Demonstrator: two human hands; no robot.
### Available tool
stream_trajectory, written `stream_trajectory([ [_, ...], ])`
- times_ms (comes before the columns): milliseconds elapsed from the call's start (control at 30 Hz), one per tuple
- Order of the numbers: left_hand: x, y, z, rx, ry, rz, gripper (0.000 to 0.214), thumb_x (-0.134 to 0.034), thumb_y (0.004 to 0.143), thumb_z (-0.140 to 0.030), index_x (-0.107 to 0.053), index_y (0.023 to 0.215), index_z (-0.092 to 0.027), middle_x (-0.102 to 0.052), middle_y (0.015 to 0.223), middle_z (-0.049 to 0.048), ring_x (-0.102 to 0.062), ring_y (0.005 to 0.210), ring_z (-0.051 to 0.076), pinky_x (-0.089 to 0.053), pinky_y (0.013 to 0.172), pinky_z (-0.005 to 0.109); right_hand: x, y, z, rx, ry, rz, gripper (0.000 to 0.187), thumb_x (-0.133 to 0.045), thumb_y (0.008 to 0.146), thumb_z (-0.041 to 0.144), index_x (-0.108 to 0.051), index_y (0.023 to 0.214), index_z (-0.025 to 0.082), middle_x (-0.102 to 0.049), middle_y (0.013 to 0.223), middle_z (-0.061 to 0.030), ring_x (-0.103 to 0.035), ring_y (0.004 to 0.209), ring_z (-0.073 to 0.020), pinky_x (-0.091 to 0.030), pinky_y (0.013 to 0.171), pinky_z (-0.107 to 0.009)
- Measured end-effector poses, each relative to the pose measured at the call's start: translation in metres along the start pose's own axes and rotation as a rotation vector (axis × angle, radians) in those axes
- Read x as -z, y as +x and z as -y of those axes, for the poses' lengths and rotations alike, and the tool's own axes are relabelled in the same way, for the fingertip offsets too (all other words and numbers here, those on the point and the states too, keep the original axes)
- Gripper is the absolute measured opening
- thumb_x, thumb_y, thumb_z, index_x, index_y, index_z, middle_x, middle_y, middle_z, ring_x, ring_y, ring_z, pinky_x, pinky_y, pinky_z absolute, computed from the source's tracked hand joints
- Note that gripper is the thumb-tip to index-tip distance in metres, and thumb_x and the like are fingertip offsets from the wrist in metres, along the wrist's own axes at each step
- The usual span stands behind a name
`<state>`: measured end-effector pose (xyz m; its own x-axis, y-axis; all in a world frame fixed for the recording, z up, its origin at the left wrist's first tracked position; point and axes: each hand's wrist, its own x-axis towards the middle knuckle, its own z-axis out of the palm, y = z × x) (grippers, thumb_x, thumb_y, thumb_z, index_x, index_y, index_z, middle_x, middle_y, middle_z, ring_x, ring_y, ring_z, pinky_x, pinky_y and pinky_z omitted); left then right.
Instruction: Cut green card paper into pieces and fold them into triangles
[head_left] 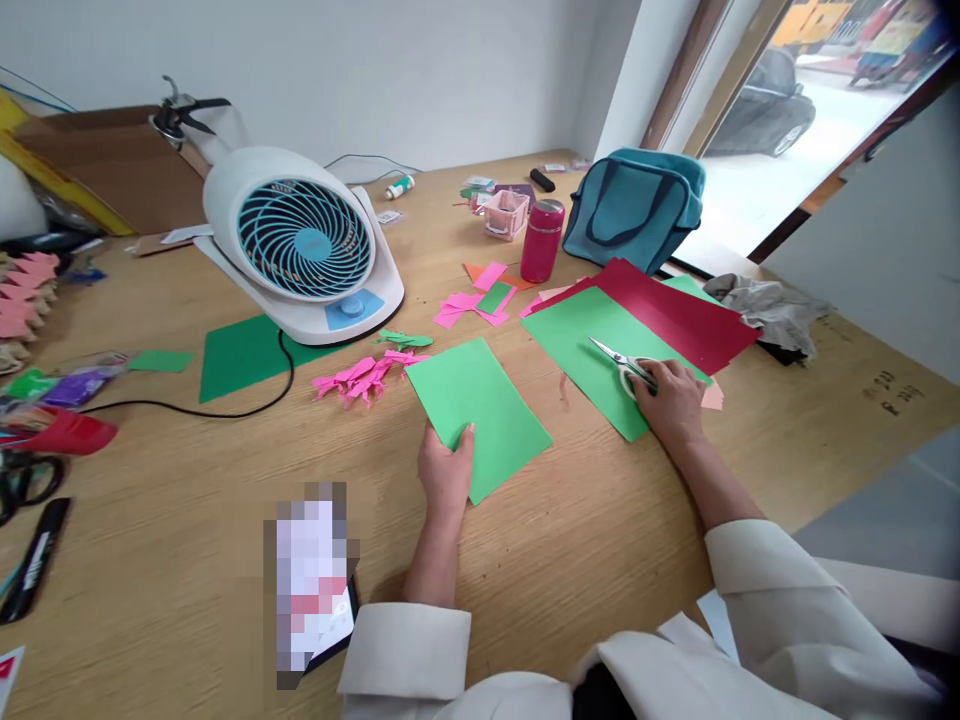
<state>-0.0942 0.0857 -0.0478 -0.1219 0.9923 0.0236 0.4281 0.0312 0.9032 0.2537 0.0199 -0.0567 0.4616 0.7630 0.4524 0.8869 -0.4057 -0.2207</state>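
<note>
A light green paper sheet (491, 400) is pinched at its lower left edge in my left hand (445, 468), thumb on top. Over on the right, my right hand (671, 405) has its fingers on the handles of a pair of scissors (622, 365). Their blades point up and left, over a larger green sheet (577, 335) on the table. Dark red sheets (675, 310) lie partly beneath and behind that one. Left of the held sheet are pink paper cutouts (366, 378) and small green cutouts (405, 340).
A white fan (300, 240) stands at the back left, its black cord running across the table. A red thermos (542, 240), a pink basket (506, 215) and a teal bag (634, 210) are at the back. A phone (334, 630) lies near the front.
</note>
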Motion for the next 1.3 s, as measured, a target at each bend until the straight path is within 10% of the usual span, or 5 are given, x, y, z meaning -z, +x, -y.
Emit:
stream_trajectory([
  [300,0.001,-0.002,0.001,-0.031,-0.328,0.053,0.04,-0.074,0.075,-0.035,-0.065,0.109,-0.017,-0.074,0.108,0.0108,-0.07,0.096,0.023,-0.053,0.087,0.034,0.017,-0.011,0.025,0.055,0.289,-0.095,0.027,-0.051,0.093,0.036,-0.069,0.103,0.02,-0.065,0.107,-0.014,-0.056,0.105,-0.0303,-0.037,0.093,-0.047],
  [500,-0.002,-0.013,-0.006,-0.009,-0.412,0.14,0.042,-0.078,0.073,-0.037,-0.066,0.108,-0.016,-0.075,0.106,0.0098,-0.07,0.093,0.023,-0.054,0.085,0.034,0.033,-0.03,0.088,0.118,0.761,0.291,0.031,-0.048,0.096,0.043,-0.067,0.108,0.022,-0.073,0.101,-0.0077,-0.065,0.084,-0.0196,-0.051,0.075,-0.034],
  [633,-0.003,-0.02,-0.011,0.009,-0.424,0.186,0.044,-0.079,0.072,-0.038,-0.066,0.109,-0.016,-0.075,0.107,0.0095,-0.07,0.093,0.022,-0.054,0.085,0.034,0.042,-0.024,0.107,-0.081,1.101,0.684,0.041,-0.053,0.09,0.054,-0.071,0.099,0.018,-0.072,0.087,-0.0065,-0.065,0.078,-0.0185,-0.052,0.075,-0.033],
  [1000,-0.006,-0.024,-0.016,0.115,-0.391,0.152,0.048,-0.081,0.069,-0.04,-0.067,0.107,-0.015,-0.075,0.107,0.0103,-0.07,0.093,0.024,-0.054,0.086,0.037,0.042,-0.002,0.107,-0.031,1.115,0.832,0.046,-0.055,0.088,0.057,-0.054,0.063,0.018,-0.047,0.059,0.0031,-0.043,0.057,-0.0105,-0.034,0.055,-0.026],
  [1300,-0.008,-0.024,-0.017,0.12,-0.225,0.134,0.031,-0.072,0.077,-0.039,-0.071,0.098,-0.016,-0.075,0.102,0.0086,-0.069,0.09,0.023,-0.052,0.081,0.032,0.017,-0.014,0.1,-0.017,1.061,0.779,0.031,-0.056,0.09,0.048,-0.06,0.077,0.02,-0.04,0.063,0.0028,-0.034,0.058,-0.0121,-0.027,0.052,-0.026],
])
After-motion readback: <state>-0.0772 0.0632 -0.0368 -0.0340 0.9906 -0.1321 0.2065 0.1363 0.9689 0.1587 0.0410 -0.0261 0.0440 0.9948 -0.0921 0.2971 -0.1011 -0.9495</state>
